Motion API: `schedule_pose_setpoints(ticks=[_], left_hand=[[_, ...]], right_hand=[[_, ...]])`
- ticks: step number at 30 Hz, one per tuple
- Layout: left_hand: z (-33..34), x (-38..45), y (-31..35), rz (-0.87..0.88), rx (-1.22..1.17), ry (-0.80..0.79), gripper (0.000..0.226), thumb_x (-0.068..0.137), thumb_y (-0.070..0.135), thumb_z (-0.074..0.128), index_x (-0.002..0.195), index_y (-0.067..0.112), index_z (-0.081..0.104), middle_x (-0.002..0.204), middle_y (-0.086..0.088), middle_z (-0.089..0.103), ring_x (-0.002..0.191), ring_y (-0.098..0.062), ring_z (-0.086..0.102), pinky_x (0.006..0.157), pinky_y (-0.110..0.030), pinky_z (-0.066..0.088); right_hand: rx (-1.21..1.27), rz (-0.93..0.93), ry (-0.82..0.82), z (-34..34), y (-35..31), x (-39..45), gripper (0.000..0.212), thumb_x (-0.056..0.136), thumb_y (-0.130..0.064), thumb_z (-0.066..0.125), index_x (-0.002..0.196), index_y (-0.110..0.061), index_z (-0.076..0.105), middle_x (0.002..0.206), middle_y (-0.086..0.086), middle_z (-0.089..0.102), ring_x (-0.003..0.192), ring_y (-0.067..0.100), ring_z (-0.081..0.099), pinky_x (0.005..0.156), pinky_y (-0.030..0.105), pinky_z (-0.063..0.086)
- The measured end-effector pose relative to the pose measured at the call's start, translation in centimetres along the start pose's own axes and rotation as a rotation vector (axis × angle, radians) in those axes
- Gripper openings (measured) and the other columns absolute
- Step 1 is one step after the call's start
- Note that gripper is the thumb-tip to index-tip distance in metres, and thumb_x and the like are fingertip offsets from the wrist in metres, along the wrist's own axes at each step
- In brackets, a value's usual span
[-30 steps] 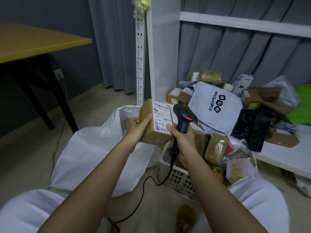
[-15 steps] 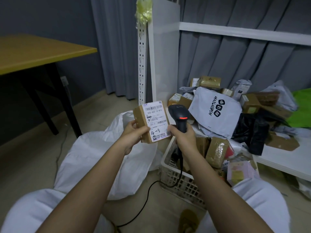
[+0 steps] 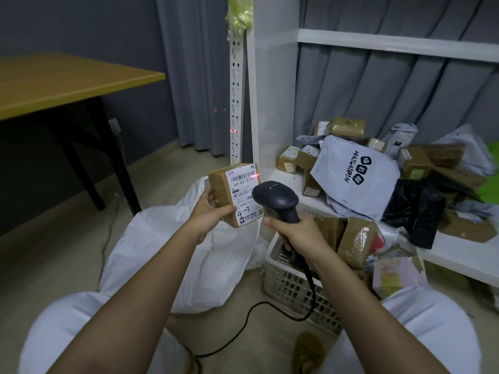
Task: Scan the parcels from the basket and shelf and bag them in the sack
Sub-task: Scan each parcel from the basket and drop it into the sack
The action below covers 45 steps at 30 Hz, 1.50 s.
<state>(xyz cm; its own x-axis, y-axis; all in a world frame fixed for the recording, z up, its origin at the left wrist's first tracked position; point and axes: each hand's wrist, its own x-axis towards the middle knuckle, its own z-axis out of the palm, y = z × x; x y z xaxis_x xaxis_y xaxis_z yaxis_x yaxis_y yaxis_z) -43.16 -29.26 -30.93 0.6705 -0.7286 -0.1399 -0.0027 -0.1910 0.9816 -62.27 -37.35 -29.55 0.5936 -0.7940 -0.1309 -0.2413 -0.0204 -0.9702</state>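
Scan step in hand. Left hand [image 3: 209,211] gripped a brown parcel [image 3: 228,195] by its left side, fingers curled round the edge, label [image 3: 244,197] facing the camera, held up over the white sack [image 3: 189,260]. Right hand [image 3: 297,234] was clenched round the handle of the black scanner [image 3: 275,199], head just right of the label and close to it.

Red beam caught only the top-right end of the barcode; stray red spots landed on the perforated shelf upright [image 3: 234,103] and the curtain [image 3: 199,76] behind. So most of the line probably overshot the parcel. My read on doing it well:
- tilt the scanner head down and left so the line crosses the full barcode
- back the scanner off a bit, it sat very near the label
- keep the label flat to the beam (the left thumb was clear of the barcode, good)
- drop it in the sack only after a confirmed read

Containers:
- Sack: on the floor beside the left knee, mouth towards the parcel; contents not visible.
- White plastic basket [image 3: 291,292]: on the floor by the right knee, several taped brown parcels and a pale pink box [image 3: 394,273] in it, scanner cable [image 3: 270,319] trailing past it.
- Shelf [image 3: 459,255]: bottom board piled with brown boxes, a white mailer bag [image 3: 356,182] printed HAIGAIPIN, a black poly bag [image 3: 415,209].

Plenty left to scan, by the look of it.
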Motion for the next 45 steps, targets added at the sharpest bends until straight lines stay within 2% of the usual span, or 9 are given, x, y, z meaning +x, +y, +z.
schedule_pose_setpoints(ticks=[11, 15, 19, 26, 29, 32, 37, 41, 45], left_hand=[[-0.4, 0.4, -0.8, -0.008, 0.007, 0.002, 0.070, 0.085, 0.013, 0.071, 0.144, 0.019, 0.033, 0.132, 0.006, 0.048, 0.124, -0.018, 0.049, 0.101, -0.038, 0.043], [-1.1, 0.7, -1.9, -0.070, -0.114, -0.031, 0.045, 0.090, 0.016, 0.062, 0.133, 0.017, 0.048, 0.125, 0.004, 0.061, 0.114, -0.013, 0.059, 0.092, -0.029, 0.050], [-0.7, 0.4, -3.4, -0.200, -0.340, -0.092, 0.019, 0.096, 0.021, 0.054, 0.113, 0.020, 0.061, 0.110, 0.002, 0.071, 0.104, -0.014, 0.064, 0.086, -0.027, 0.052], [0.4, 1.2, -8.9, -0.349, -0.338, -0.222, 0.026, 0.095, 0.020, 0.053, 0.119, 0.014, 0.061, 0.115, -0.003, 0.071, 0.108, -0.020, 0.066, 0.096, -0.035, 0.051], [0.0, 2.5, -11.4, -0.413, -0.343, -0.232, 0.034, 0.094, 0.034, 0.058, 0.123, 0.016, 0.061, 0.119, -0.001, 0.068, 0.110, -0.019, 0.065, 0.097, -0.033, 0.050], [0.1, 5.1, -13.8, -0.453, -0.256, 0.000, 0.053, 0.089, 0.047, 0.061, 0.130, 0.013, 0.055, 0.126, -0.001, 0.060, 0.114, -0.020, 0.059, 0.100, -0.036, 0.047], [-0.4, 11.4, -16.8, -0.176, 0.409, 0.357, 0.037, 0.093, 0.019, 0.057, 0.130, 0.017, 0.055, 0.142, -0.015, 0.043, 0.132, -0.030, 0.037, 0.103, -0.028, 0.029], [-1.2, 15.9, -17.3, 0.142, 1.350, 0.112, 0.061, 0.086, 0.008, 0.054, 0.143, 0.024, 0.040, 0.154, -0.014, 0.021, 0.139, -0.035, 0.022, 0.112, -0.043, 0.019], [-2.3, 20.2, -18.5, 0.377, 1.942, -0.124, 0.044, 0.074, 0.028, 0.057, 0.116, 0.029, 0.068, 0.133, 0.005, 0.059, 0.097, -0.015, 0.061, 0.089, -0.034, 0.038]], right_hand=[[0.038, 0.032, -0.012, 0.2, 0.6, 0.6, 0.028, 0.081, -0.025, 0.076, 0.064, -0.015, 0.056, 0.050, -0.001, 0.049, 0.045, 0.012, 0.044, 0.052, 0.026, 0.040], [0.167, 0.089, 0.089, 0.4, 1.8, 1.6, 0.020, 0.081, -0.024, 0.076, 0.092, -0.010, 0.068, 0.064, 0.003, 0.058, 0.051, 0.013, 0.047, 0.053, 0.026, 0.043], [0.249, 0.184, 0.175, 1.2, 3.8, 3.3, 0.030, 0.079, -0.038, 0.078, 0.093, -0.015, 0.066, 0.078, 0.007, 0.062, 0.064, 0.017, 0.056, 0.062, 0.031, 0.047], [0.310, 0.286, 0.056, 4.1, 8.6, 5.5, 0.042, 0.080, -0.038, 0.076, 0.115, -0.020, 0.064, 0.105, 0.000, 0.072, 0.092, 0.014, 0.068, 0.062, 0.019, 0.048], [0.312, 0.329, 0.073, 5.2, 11.1, 6.9, 0.056, 0.076, -0.042, 0.079, 0.124, -0.020, 0.062, 0.107, -0.003, 0.074, 0.097, 0.013, 0.070, 0.082, 0.030, 0.056], [0.324, 0.375, 0.174, 6.6, 13.1, 8.6, 0.060, 0.068, -0.043, 0.084, 0.120, -0.019, 0.064, 0.107, 0.000, 0.073, 0.098, 0.018, 0.070, 0.094, 0.042, 0.054], [0.306, 0.405, 0.320, 8.3, 14.7, 12.5, 0.064, 0.069, -0.043, 0.084, 0.121, -0.016, 0.059, 0.113, 0.001, 0.068, 0.104, 0.021, 0.066, 0.098, 0.042, 0.050], [0.288, 0.377, 0.328, 9.1, 14.5, 15.9, 0.057, 0.076, -0.036, 0.081, 0.123, -0.013, 0.059, 0.113, 0.003, 0.069, 0.104, 0.021, 0.066, 0.091, 0.034, 0.052], [0.238, 0.375, 0.299, 10.0, 14.5, 18.8, 0.061, 0.074, -0.043, 0.080, 0.124, -0.019, 0.056, 0.112, -0.002, 0.068, 0.102, 0.018, 0.066, 0.091, 0.036, 0.051]])
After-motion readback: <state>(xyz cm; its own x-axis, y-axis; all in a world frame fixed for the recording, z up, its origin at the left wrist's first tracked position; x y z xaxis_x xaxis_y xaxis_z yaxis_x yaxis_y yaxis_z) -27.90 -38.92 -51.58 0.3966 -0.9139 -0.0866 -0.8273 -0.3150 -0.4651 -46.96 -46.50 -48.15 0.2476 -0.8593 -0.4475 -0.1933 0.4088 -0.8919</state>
